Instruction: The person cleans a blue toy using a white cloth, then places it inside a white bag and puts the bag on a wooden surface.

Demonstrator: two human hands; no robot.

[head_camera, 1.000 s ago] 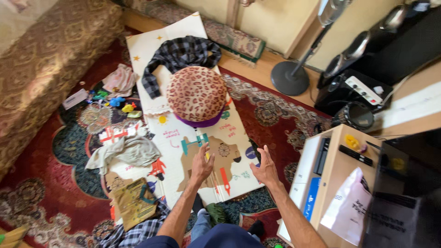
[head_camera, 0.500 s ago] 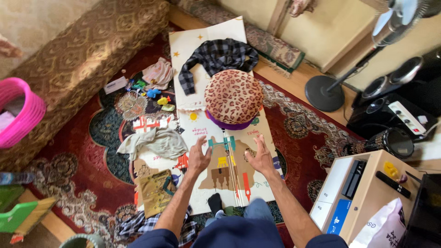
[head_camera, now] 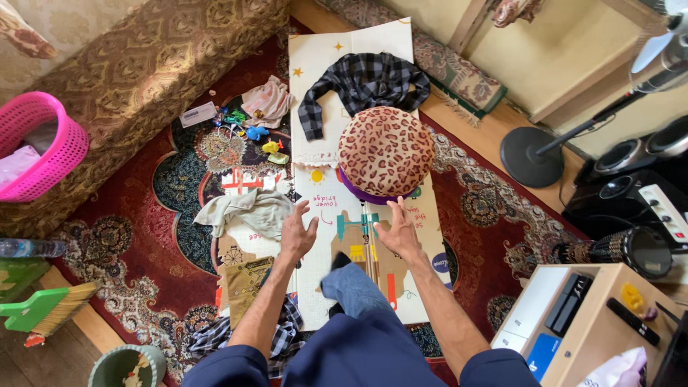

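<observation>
A patterned red carpet [head_camera: 129, 236] covers the floor, and on it lies a long illustrated play mat [head_camera: 401, 287] running away from the person. On the mat, a round leopard-print cushion [head_camera: 385, 150] sits on a purple base, with a dark checked shirt [head_camera: 362, 82] beyond it at the mat's far end. A crumpled grey-green cloth [head_camera: 247, 211] lies at the mat's left edge, near small bright toys [head_camera: 261, 140] on the carpet. A pink basket [head_camera: 39, 147] stands off to the left against the sofa.

Both arms reach forward over the mat. The left hand [head_camera: 296, 233] hovers with fingers spread and released, grasping nothing, just beside the grey-green cloth. The right hand [head_camera: 396, 231] is likewise open and empty, fingers splayed, just short of the cushion's near edge.

The cushion looks bulky and soft, so judging by its width, it would handle best with one open palm on each flank, low near the purple base, rather than pinched from the top. A knee is stepping onto the mat, which could slide on the carpet.
</observation>
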